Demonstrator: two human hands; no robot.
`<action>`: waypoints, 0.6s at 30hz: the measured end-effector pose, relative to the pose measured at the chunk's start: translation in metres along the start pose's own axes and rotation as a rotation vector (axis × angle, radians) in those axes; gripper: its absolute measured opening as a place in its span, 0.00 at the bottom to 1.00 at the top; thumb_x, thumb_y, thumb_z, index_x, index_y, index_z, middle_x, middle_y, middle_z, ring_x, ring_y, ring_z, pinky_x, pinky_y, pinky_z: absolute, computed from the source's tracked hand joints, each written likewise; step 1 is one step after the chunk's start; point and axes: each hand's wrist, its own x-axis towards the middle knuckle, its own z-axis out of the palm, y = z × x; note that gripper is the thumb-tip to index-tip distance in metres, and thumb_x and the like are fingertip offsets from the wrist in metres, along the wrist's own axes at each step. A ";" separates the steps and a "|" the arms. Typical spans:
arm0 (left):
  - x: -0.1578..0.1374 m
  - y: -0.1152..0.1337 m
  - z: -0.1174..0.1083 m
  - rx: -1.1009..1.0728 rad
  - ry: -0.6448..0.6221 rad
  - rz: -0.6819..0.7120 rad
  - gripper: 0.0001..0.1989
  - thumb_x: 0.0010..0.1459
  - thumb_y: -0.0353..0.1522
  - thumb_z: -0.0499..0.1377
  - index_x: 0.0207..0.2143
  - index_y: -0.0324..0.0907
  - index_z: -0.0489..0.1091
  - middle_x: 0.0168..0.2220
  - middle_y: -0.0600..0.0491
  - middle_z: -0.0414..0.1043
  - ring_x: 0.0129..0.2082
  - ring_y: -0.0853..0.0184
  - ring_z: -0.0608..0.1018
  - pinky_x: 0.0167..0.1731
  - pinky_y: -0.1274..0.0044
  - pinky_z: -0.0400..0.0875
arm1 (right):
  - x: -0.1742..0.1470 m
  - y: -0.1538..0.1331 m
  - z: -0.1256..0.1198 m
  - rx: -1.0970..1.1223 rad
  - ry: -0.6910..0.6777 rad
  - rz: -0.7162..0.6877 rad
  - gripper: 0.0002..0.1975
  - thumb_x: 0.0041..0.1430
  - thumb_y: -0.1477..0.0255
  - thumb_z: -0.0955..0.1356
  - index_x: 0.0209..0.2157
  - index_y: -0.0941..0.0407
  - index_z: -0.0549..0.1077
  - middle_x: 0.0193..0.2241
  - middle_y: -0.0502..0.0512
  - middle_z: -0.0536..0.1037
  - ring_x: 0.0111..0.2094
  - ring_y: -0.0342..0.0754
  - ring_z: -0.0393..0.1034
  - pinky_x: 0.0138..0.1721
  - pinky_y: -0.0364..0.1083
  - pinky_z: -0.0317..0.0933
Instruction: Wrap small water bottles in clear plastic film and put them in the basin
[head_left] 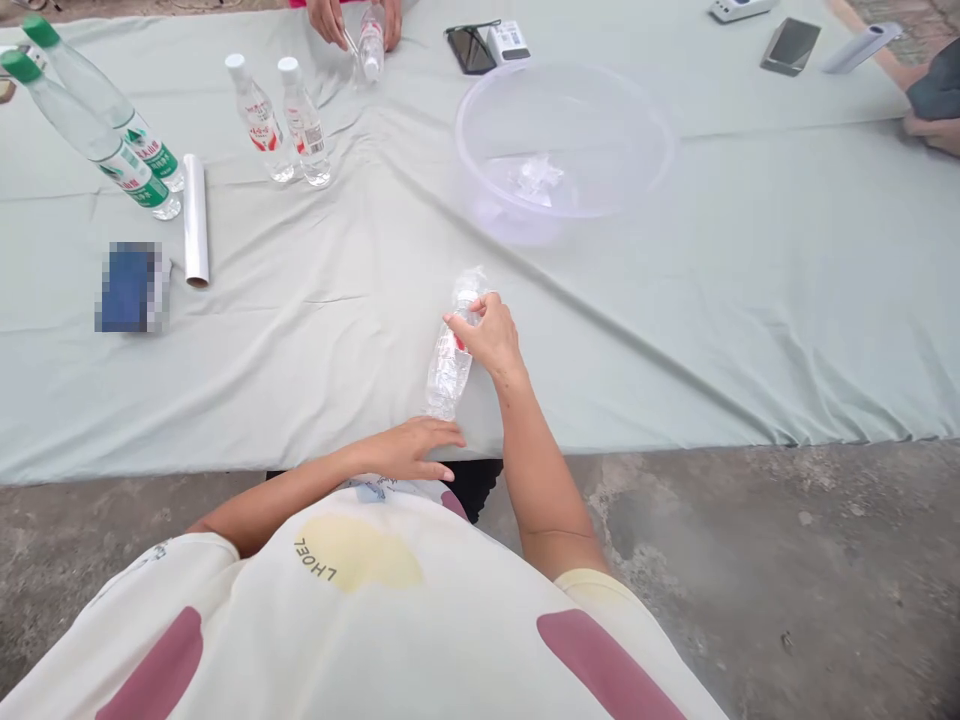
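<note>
Right hand [493, 333] pinches the wrapped bottle [448, 372] toward its far end; left hand [420, 447], empty, loosely spread, by its near end. Uneven tugging could tear the film [472, 275].

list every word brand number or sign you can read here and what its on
"LHOEL", as best it reads: shirt
Small script, also on the shirt: illegible
Green-capped bottles: characters too small to read surely
White-capped bottles: labels too blurred
Film-wrapped bottle: label too blurred
Far bottle: label too blurred
White box: print too small
</note>
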 end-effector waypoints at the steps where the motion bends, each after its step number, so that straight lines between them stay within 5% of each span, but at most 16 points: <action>1: -0.007 -0.002 -0.004 -0.164 0.051 -0.085 0.20 0.62 0.39 0.60 0.56 0.51 0.70 0.60 0.50 0.70 0.60 0.61 0.73 0.56 0.70 0.70 | 0.000 0.003 -0.001 0.041 -0.007 0.029 0.23 0.55 0.56 0.69 0.48 0.53 0.65 0.44 0.57 0.71 0.40 0.51 0.69 0.43 0.52 0.63; 6: -0.022 -0.007 -0.018 -1.074 0.260 -0.590 0.16 0.63 0.43 0.58 0.45 0.41 0.73 0.49 0.40 0.78 0.50 0.56 0.80 0.48 0.65 0.76 | 0.004 0.021 0.001 0.288 0.036 0.049 0.35 0.54 0.61 0.70 0.61 0.52 0.57 0.40 0.55 0.73 0.40 0.52 0.72 0.42 0.53 0.67; 10: -0.022 -0.001 -0.021 -1.483 0.320 -0.777 0.24 0.66 0.46 0.53 0.52 0.35 0.65 0.47 0.33 0.77 0.45 0.53 0.82 0.43 0.62 0.77 | -0.004 0.021 -0.002 0.450 0.159 -0.207 0.41 0.56 0.61 0.69 0.66 0.49 0.49 0.50 0.61 0.71 0.48 0.54 0.73 0.45 0.54 0.69; 15: -0.014 0.006 -0.034 -1.717 0.559 -0.665 0.29 0.67 0.46 0.50 0.61 0.35 0.56 0.53 0.32 0.72 0.48 0.52 0.80 0.46 0.59 0.76 | -0.042 -0.015 -0.016 0.515 0.307 -0.496 0.42 0.56 0.59 0.69 0.67 0.43 0.47 0.64 0.60 0.58 0.62 0.57 0.62 0.50 0.56 0.71; 18: -0.005 0.002 -0.052 -1.795 0.601 -0.469 0.27 0.67 0.49 0.48 0.58 0.39 0.63 0.51 0.38 0.74 0.48 0.52 0.80 0.46 0.56 0.75 | -0.067 -0.028 -0.012 0.548 0.294 -0.596 0.41 0.54 0.58 0.71 0.66 0.43 0.52 0.62 0.59 0.60 0.61 0.57 0.63 0.49 0.55 0.72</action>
